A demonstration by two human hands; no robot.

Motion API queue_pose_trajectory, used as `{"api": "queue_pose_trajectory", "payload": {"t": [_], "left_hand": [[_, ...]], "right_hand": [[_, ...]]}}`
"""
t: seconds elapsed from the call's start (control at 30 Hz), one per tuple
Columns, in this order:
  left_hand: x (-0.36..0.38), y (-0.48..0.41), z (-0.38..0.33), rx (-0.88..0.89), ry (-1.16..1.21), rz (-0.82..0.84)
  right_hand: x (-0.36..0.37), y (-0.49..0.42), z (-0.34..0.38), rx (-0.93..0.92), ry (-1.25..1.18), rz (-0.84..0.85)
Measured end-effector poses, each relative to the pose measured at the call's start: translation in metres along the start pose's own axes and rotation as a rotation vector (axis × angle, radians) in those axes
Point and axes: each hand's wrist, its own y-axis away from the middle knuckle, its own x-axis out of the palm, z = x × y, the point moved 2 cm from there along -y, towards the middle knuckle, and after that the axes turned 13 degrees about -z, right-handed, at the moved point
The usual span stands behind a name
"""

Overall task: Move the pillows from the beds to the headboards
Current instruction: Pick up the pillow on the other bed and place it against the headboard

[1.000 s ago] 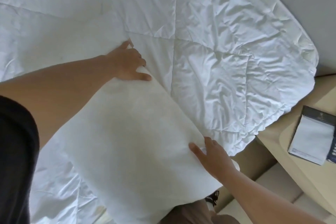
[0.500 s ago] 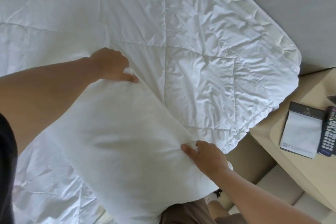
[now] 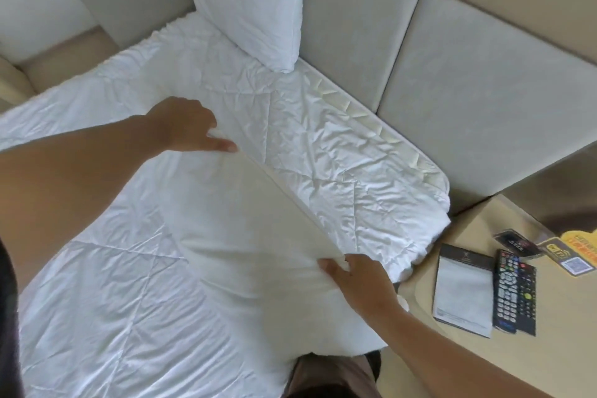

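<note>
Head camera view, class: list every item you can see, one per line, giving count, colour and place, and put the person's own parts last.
pillow at headboard: one, white, leaning upright against the padded panels
held pillow: one, white, near edge of the bed, in both hands
quilted cover: one, white, crumpled, spread over the bed
headboard: grey padded panels along the bed's far side
bedside table: one, pale wood, right of the bed
notepad: one, white with dark top, on the table
remote controls: two, black, beside the notepad
Wi-Fi sign: one, yellow, table's far edge
dark card: one, beside the sign
left hand: grip on the held pillow's far corner
right hand: grip on its near corner
</note>
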Motion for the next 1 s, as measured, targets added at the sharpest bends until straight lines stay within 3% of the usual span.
{"api": "queue_pose_trajectory", "payload": {"t": [0.23, 0.47, 1.0], "left_hand": [[-0.073, -0.069, -0.017, -0.084, 0.046, -0.248], [-0.092, -0.176, -0.019, -0.055, 0.167, -0.407], [-0.112, -0.392, -0.019, 0.135, 0.339, -0.661]], "right_hand": [[-0.109, -0.057, 0.003, -0.086, -0.007, -0.215], [-0.207, -0.13, 0.026, -0.121, 0.128, -0.363], [-0.326, -0.25, 0.067, -0.163, 0.341, -0.653]]}}
